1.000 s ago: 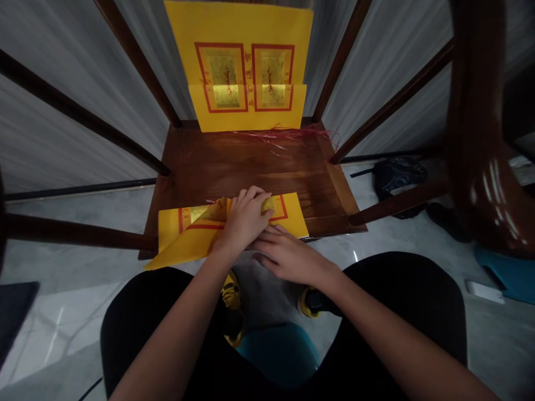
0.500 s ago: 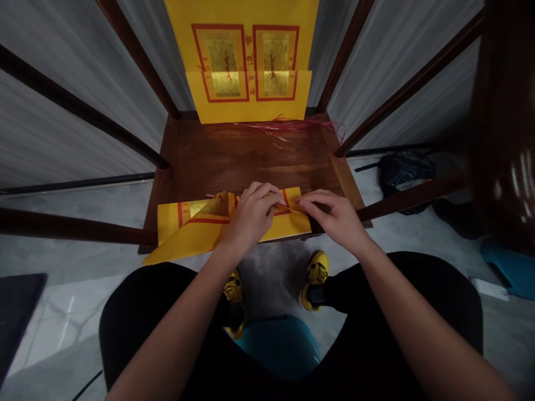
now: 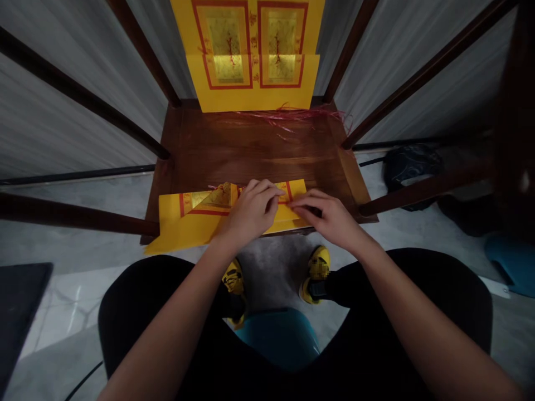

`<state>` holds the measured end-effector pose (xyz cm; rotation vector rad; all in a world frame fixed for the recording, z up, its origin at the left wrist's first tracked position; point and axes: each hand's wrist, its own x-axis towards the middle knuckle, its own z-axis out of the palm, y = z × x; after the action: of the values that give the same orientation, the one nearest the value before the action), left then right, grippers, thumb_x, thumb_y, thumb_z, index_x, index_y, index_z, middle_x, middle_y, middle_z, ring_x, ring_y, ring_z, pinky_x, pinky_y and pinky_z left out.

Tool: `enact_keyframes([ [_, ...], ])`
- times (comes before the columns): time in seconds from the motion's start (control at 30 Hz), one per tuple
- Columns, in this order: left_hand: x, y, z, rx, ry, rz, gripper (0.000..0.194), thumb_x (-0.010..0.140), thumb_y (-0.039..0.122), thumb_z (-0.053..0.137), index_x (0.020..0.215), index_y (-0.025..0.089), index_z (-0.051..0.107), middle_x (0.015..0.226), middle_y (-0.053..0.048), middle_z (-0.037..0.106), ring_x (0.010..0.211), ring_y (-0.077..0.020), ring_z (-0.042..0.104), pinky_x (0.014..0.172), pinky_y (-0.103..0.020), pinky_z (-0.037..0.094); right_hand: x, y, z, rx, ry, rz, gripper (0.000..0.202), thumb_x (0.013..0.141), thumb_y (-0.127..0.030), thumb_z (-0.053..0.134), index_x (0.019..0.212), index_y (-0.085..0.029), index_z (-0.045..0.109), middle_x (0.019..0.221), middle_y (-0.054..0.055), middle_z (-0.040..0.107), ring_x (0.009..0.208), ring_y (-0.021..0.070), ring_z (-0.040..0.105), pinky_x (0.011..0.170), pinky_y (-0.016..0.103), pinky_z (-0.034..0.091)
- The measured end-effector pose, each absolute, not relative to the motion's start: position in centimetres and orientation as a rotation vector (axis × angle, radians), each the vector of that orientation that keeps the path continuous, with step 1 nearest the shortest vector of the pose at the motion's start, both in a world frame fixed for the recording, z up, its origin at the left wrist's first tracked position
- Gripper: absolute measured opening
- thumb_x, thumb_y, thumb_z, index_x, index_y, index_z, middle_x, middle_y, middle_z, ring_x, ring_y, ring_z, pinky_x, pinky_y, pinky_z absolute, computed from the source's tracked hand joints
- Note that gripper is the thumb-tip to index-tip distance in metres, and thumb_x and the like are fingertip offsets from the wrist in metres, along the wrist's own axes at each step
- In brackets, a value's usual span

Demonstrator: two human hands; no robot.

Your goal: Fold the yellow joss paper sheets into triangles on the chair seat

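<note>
We are working at the front edge of the wooden seat, where the yellow paper is lying partly folded: its left end is showing a slanted fold, its right end is looking flatter. We are resting the left hand, fingers curled, on it and drawing the right hand's fingertips together beside it; we are leaving either grip untold, being hidden. Printed yellow sheets are standing at the seat's rear.

Beyond the left hand and right hand, both touching yellow paper, pink strands lie on the wooden surface.
</note>
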<state>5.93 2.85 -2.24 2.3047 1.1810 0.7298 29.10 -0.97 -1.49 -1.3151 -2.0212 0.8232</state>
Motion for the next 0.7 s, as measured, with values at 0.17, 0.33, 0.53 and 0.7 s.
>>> enact_keyframes([
  [0.17, 5.56, 2.78, -2.72, 2.391, 1.156, 0.678, 0.024, 0.11, 0.016, 0.058, 0.116, 0.022, 0.08, 0.12, -0.007, 0.07, 0.121, -0.0265, 0.058, 0.11, -0.043, 0.053, 28.99, -1.05, -1.46, -1.308, -2.046, 0.823, 0.028, 0.105, -0.02, 0.064, 0.122, -0.029, 0.084, 0.115, 0.006, 0.076, 0.106, 0.0233, 0.074, 0.102, 0.042, 0.057],
  [0.33, 5.35, 2.92, -2.82, 2.336, 1.207, 0.668, 0.018, 0.106, 0.016, 0.065, 0.112, 0.023, 0.081, 0.119, -0.006, 0.07, 0.117, -0.026, 0.06, 0.106, -0.043, 0.054, 28.91, -1.03, -1.67, -1.361, -2.056, 0.856, 0.024, 0.102, -0.033, 0.075, 0.123, -0.026, 0.083, 0.117, 0.008, 0.075, 0.107, 0.0255, 0.074, 0.103, 0.044, 0.057],
  [0.53, 5.48, 2.92, -2.61, 2.217, 1.176, 0.644, 0.019, 0.102, 0.012, 0.069, 0.114, 0.021, 0.081, 0.122, -0.006, 0.069, 0.117, -0.0239, 0.064, 0.109, -0.044, 0.054, 29.48, -0.6, -2.02, -1.359, -2.092, 0.877, 0.03, 0.095, -0.024, 0.082, 0.124, -0.028, 0.083, 0.118, 0.007, 0.072, 0.102, 0.0245, 0.072, 0.103, 0.044, 0.058],
  [0.7, 5.34, 2.74, -2.41, 2.257, 1.227, 0.699, 0.017, 0.108, 0.02, 0.065, 0.113, 0.023, 0.081, 0.132, -0.006, 0.067, 0.123, -0.0251, 0.058, 0.114, -0.045, 0.051, 29.81, -0.35, -2.04, -1.343, -2.123, 0.871, 0.031, 0.095, -0.024, 0.082, 0.126, -0.03, 0.083, 0.119, 0.007, 0.072, 0.105, 0.0255, 0.072, 0.106, 0.046, 0.057],
])
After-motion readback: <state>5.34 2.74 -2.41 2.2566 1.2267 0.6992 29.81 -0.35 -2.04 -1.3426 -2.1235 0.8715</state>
